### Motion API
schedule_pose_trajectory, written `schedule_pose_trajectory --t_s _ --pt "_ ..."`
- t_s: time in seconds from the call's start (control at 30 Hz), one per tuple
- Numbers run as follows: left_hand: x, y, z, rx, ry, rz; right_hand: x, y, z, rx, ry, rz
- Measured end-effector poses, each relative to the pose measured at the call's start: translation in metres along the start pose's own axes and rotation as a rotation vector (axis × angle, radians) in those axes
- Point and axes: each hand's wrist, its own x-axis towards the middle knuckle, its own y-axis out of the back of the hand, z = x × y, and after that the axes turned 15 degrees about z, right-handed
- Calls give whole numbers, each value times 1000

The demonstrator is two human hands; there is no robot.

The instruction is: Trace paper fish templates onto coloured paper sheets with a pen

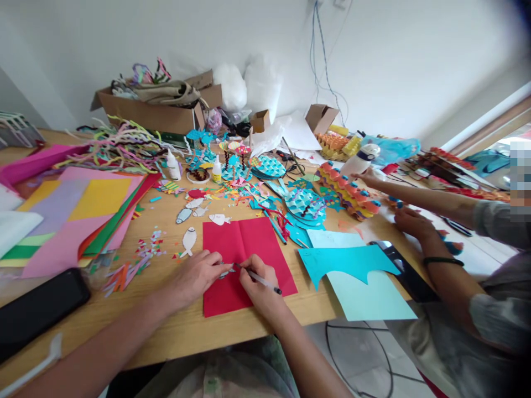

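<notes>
A creased red sheet (265, 243) lies on the wooden table in front of me. On it rests a small fish cutout (226, 271), partly covered by my fingers. My left hand (201, 276) lies fairly flat, its fingertips pressing the cutout's left side. A pen (263, 281) is gripped in my right hand (261, 282), its tip at the cutout's right end. Just beyond the sheet's upper left are white fish cutouts, one upright (189, 241) and one lying sideways (219, 219).
Coloured paper (99, 199) and a black phone (41, 309) are at left. Glue bottles (173, 166), scraps and blue paper crafts (305, 204) sit beyond. Turquoise paper (344, 262) lies at right, near another person's hands (415, 224).
</notes>
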Motion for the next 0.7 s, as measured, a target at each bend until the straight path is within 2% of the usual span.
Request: schedule_pose_trajectory --t_s 0.7 --pt "-1 -1 1 22 4 -2 0 0 1 -1 7 -12"
